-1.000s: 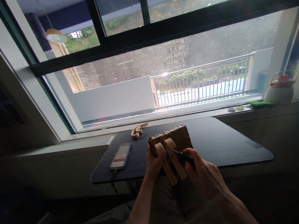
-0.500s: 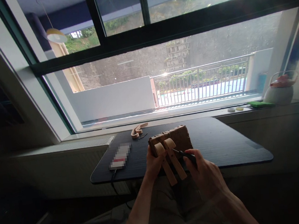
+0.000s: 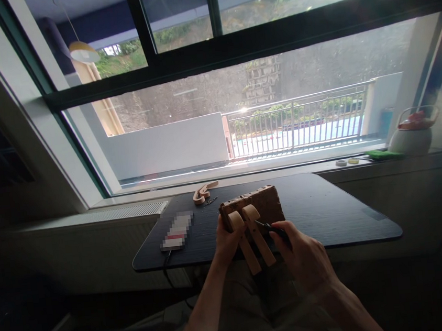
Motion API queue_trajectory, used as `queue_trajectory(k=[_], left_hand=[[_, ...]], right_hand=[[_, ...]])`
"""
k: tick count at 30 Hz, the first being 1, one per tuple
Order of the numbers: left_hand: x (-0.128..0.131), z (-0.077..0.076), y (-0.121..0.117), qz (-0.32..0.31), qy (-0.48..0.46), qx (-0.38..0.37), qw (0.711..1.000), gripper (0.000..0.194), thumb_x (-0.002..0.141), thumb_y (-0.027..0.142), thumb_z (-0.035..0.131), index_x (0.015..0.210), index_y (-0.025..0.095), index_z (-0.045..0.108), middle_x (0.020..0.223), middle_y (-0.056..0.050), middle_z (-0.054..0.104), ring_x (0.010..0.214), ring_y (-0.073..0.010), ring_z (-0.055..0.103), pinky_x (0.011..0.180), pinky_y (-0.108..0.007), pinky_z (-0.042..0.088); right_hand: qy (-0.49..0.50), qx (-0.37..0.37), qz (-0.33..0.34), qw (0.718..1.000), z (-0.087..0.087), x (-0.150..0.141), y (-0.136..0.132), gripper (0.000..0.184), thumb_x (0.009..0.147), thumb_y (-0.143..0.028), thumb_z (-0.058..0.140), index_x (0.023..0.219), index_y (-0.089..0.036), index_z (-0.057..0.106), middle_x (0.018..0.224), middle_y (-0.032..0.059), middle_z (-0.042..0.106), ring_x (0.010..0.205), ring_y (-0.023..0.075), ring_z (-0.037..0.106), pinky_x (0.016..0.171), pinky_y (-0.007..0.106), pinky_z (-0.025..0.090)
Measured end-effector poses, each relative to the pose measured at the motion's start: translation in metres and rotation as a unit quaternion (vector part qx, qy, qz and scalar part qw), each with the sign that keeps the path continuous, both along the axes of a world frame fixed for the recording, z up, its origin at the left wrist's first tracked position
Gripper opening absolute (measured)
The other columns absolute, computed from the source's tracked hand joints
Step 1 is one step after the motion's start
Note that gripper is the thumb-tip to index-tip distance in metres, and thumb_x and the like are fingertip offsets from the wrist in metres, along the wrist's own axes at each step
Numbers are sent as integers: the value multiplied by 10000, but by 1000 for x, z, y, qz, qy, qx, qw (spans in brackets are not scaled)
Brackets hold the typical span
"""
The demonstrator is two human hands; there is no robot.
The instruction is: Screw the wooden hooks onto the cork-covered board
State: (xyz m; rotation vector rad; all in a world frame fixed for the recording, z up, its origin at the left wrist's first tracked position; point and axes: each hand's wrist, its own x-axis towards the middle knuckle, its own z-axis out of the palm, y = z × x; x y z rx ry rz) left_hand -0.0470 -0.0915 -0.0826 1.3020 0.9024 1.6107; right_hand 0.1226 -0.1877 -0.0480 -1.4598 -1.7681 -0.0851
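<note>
A brown wooden block assembly (image 3: pixel 257 205) rests at the near edge of a dark table (image 3: pixel 328 212). Two tan wooden arms (image 3: pixel 252 236) hang from its front toward me. My left hand (image 3: pixel 226 243) is closed around the left side of the assembly, at the left arm. My right hand (image 3: pixel 299 254) is closed on a thin dark tool (image 3: pixel 269 227), whose tip touches the right wooden arm.
A curved tan wooden piece (image 3: pixel 204 191) and small dark screws (image 3: pixel 209 201) lie at the table's far left. A flat blurred device (image 3: pixel 177 231) with a cable lies left of my hands. A white kettle (image 3: pixel 411 132) and small green items (image 3: pixel 383 154) sit on the windowsill.
My right hand and the tool have shifted slightly up and to the left against the right wooden arm. The left hand and the assembly stay put.
</note>
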Motion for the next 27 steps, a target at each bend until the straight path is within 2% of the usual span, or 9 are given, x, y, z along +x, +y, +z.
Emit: queue_trajectory(k=[4, 9, 15, 19, 24, 27], left_hand=[[-1, -4, 3, -2, 8, 8, 1000, 521, 611, 263, 762, 1058, 183, 507, 887, -11, 640, 750, -152, 606, 634, -228, 486], [-2, -6, 4, -4, 4, 19, 1000, 511, 608, 238, 762, 1055, 195, 518, 866, 3, 638, 724, -134, 596, 630, -220, 481], [-1, -3, 2, 3, 6, 3, 1000, 525, 597, 263, 767, 1053, 195, 516, 873, -4, 646, 734, -147, 607, 637, -232, 484], [-1, -2, 2, 7, 7, 1, 1000, 529, 595, 281, 767, 1050, 186, 515, 886, -17, 650, 753, -162, 616, 649, -244, 488], [-1, -1, 1, 4, 15, 1, 1000, 503, 614, 291, 756, 1045, 184, 518, 875, -13, 646, 748, -157, 611, 650, -242, 485], [-2, -1, 0, 8, 14, -1, 1000, 527, 595, 289, 767, 1052, 185, 526, 868, -11, 648, 746, -159, 611, 650, -247, 483]], right_hand=[[-13, -15, -22, 1000, 1, -1, 1, 239, 917, -393, 360, 1008, -251, 530, 764, -11, 680, 643, 201, 649, 523, 282, 371], [-18, 7, -1, 1000, 3, -4, -1, 283, 867, -309, 426, 1132, -239, 494, 990, 30, 669, 760, 188, 646, 610, 277, 426], [-15, -5, 5, 1000, 1, -3, -1, 232, 878, -274, 401, 1095, -243, 477, 865, 5, 681, 680, 184, 647, 553, 271, 401], [-28, -13, 2, 1000, -1, -1, 1, 205, 900, -329, 393, 1063, -245, 486, 781, -9, 685, 651, 198, 652, 522, 274, 370], [-21, -21, -18, 999, 0, 1, 3, 267, 919, -416, 349, 1007, -225, 514, 695, -1, 679, 628, 211, 655, 507, 278, 354], [-32, -27, -27, 999, 3, 0, 2, 266, 916, -415, 348, 989, -227, 521, 703, 3, 677, 619, 210, 650, 507, 282, 348]])
